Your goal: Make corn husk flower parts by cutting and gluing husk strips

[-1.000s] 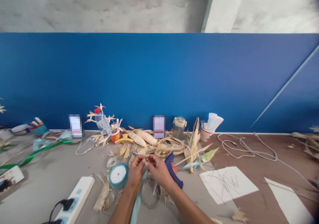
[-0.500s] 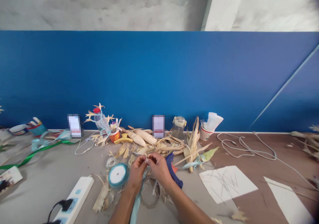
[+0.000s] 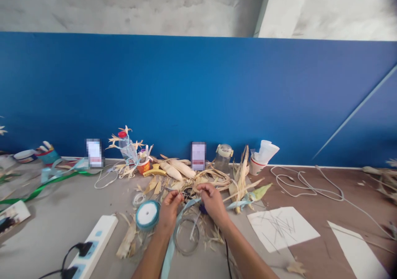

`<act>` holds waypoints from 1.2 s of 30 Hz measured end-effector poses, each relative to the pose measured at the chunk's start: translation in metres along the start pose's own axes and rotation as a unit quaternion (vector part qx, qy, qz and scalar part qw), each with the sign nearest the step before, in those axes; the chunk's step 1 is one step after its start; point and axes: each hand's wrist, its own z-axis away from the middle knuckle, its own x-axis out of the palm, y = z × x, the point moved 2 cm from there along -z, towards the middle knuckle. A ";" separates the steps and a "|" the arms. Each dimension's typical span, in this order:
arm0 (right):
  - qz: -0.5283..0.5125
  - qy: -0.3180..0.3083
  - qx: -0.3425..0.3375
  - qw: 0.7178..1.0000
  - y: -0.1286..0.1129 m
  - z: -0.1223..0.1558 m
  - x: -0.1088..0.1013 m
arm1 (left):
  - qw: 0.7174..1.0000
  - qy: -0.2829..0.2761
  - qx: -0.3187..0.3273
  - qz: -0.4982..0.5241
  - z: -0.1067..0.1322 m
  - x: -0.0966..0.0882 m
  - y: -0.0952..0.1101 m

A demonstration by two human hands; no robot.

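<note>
My left hand (image 3: 169, 212) is closed in a pinch above the litter of dried corn husk scraps, and what sits between its fingertips is too small to make out. To its right, a short gap away, my right hand (image 3: 213, 202) is also pinched, its held thing unclear against the husks. A light blue ribbon (image 3: 169, 256) runs up beside my left forearm and reaches between both hands. Below them lies a round wire-like coil (image 3: 187, 252). A spool of blue ribbon (image 3: 147, 215) lies left of my left hand. The dark blue glue gun (image 3: 202, 208) is mostly hidden by my right hand.
Corn husks (image 3: 181, 169) pile up at the back beside a phone (image 3: 198, 156), a jar (image 3: 222, 159) and a cup (image 3: 257, 167). At left are a power strip (image 3: 96, 239) and a decorated bottle (image 3: 124, 146). Paper with thin sticks (image 3: 263, 233) lies right.
My hands, which were together at the fingertips, have moved apart, the right one going right and slightly up. The glue gun is now mostly covered, and more ribbon shows between the hands.
</note>
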 end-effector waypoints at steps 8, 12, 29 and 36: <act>0.053 -0.048 -0.017 0.997 -0.007 0.002 -0.005 | 0.997 0.035 0.026 0.065 0.001 0.002 0.010; 0.064 -0.092 -0.003 0.994 -0.010 0.005 0.006 | 0.995 0.061 0.037 0.066 0.001 0.002 0.014; 0.269 -0.094 -0.079 0.955 -0.008 0.008 0.005 | 0.994 0.080 0.061 0.043 -0.003 -0.001 0.008; 0.413 -0.172 -0.098 0.889 -0.004 0.012 0.011 | 0.995 0.070 0.056 0.038 -0.003 -0.002 0.004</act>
